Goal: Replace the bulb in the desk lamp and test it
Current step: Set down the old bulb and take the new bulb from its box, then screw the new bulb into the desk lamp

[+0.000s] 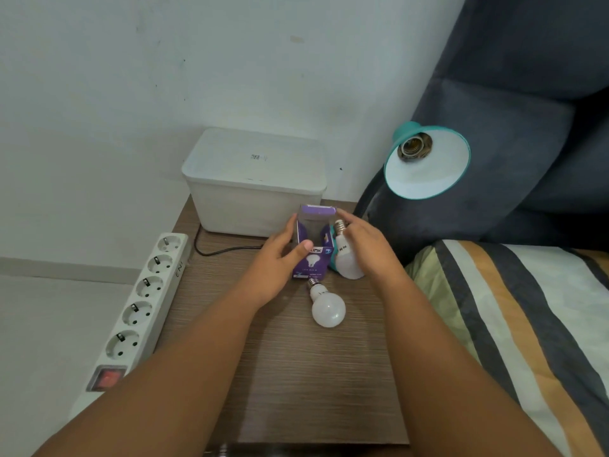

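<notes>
My left hand (280,258) grips the small purple cardboard bulb box (313,249), thumb across its printed front and fingers behind, keeping it upright with the top flaps open so the mouth faces up. My right hand (369,249) is wrapped around a white plastic bulb with black marker on its neck (346,255), holding it tilted just beside the box, its metal screw base pointing up and away near the open flap. I read this as the marked bulb going into or coming out of the box; I cannot tell which.

A second white frosted bulb (326,306) lies loose on its side on the brown wood-grain surface (296,374), just in front of the box, within easy reach of either hand.

The teal metal desk lamp shade (431,173) hangs to the right, tipped toward me, and its brass socket (413,148) is empty, so a bulb has yet to be screwed in. The white multi-socket power strip with a red switch (145,298) runs along the left edge for the later test. A white lidded plastic container (253,179) stands against the wall behind the box.
</notes>
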